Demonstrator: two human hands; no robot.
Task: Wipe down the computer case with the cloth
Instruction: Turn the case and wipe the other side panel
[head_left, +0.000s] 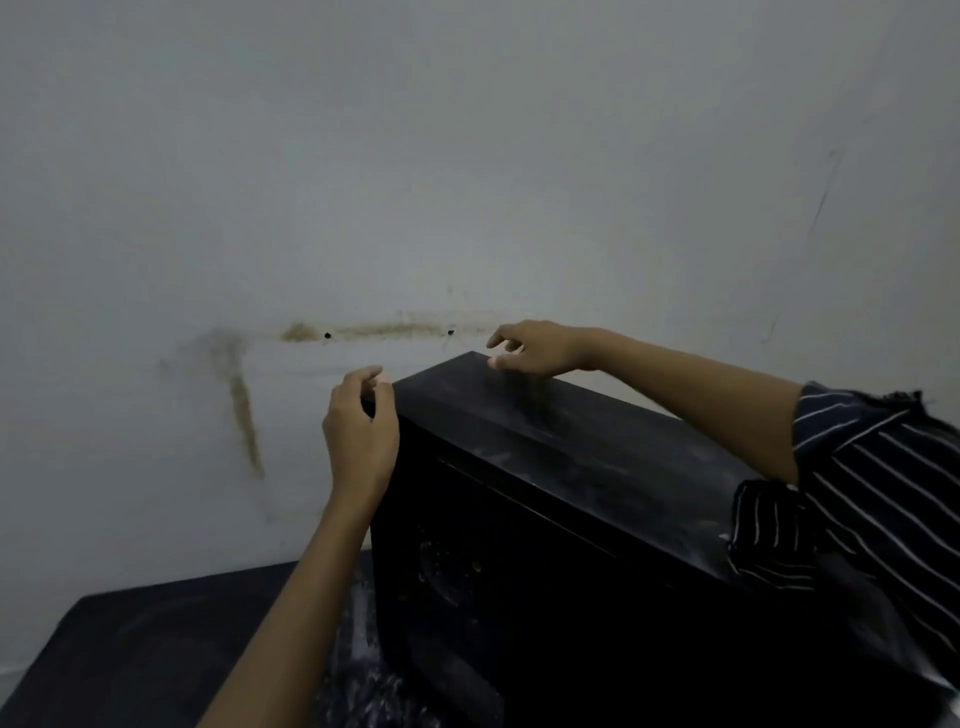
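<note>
Your left hand (358, 441) and forearm are bare all the way down to the near edge of the view, with no sleeve, watch or ring to be seen on them. Your right hand (540, 347) and forearm are bare too, up to a short sleeve (852, 431) at the right side, dark navy or black with thin white stripes and a slightly frayed-looking upper edge. More of that same striped fabric (779, 535) hangs loose below the arm, its stripes running at a different angle from those on the sleeve.
</note>
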